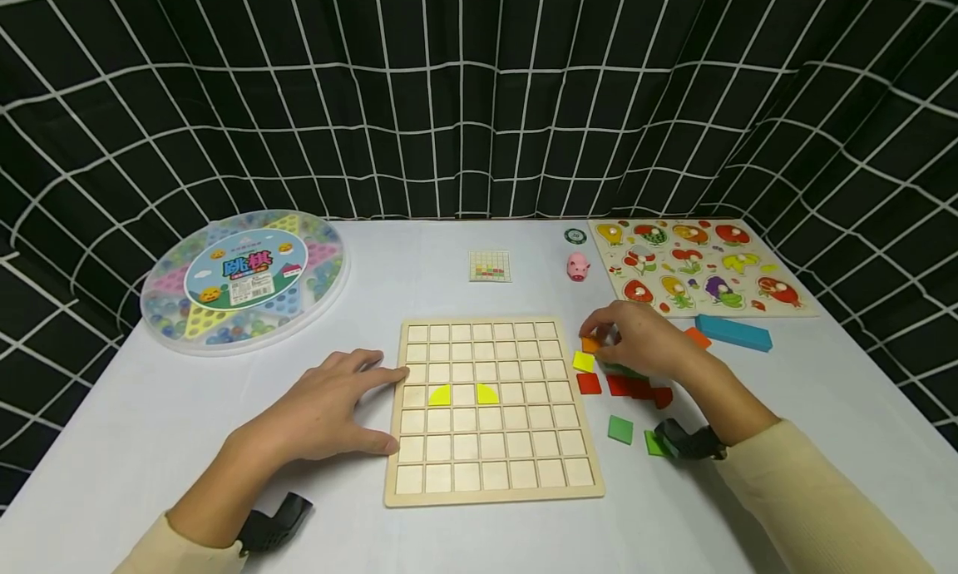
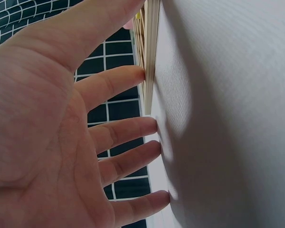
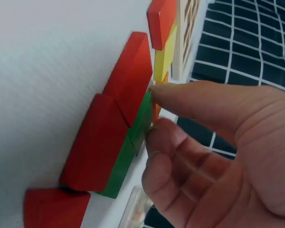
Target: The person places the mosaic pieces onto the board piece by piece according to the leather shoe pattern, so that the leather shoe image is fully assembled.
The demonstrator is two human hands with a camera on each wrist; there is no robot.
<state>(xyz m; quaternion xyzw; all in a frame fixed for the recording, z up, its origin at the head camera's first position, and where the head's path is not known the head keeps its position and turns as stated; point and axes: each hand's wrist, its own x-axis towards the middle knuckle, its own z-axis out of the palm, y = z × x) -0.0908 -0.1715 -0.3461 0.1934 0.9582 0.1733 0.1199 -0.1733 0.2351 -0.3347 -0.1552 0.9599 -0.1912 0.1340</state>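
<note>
A wooden grid board (image 1: 494, 501) lies in the middle of the table. Two yellow quarter-round tiles sit in its cells, a left one (image 1: 440, 396) and a right one (image 1: 487, 393). My left hand (image 1: 325, 408) spreads its fingers, with thumb and index finger touching the board's left edge. Beyond the right edge, my right hand (image 1: 644, 337) pinches an orange tile (image 1: 590, 344) between thumb and index finger. Next to it lie a yellow tile (image 1: 584, 361), red tiles (image 1: 589, 383) and green tiles (image 3: 141, 121), the latter partly hidden by the hand in the head view.
A small pattern card (image 1: 490, 266), a pink pig figure (image 1: 577, 266) and a round chip (image 1: 575, 236) lie at the back. A round marble game box (image 1: 329, 299) stands left. At right are a fruit puzzle board (image 1: 703, 266) and a blue block (image 1: 733, 333).
</note>
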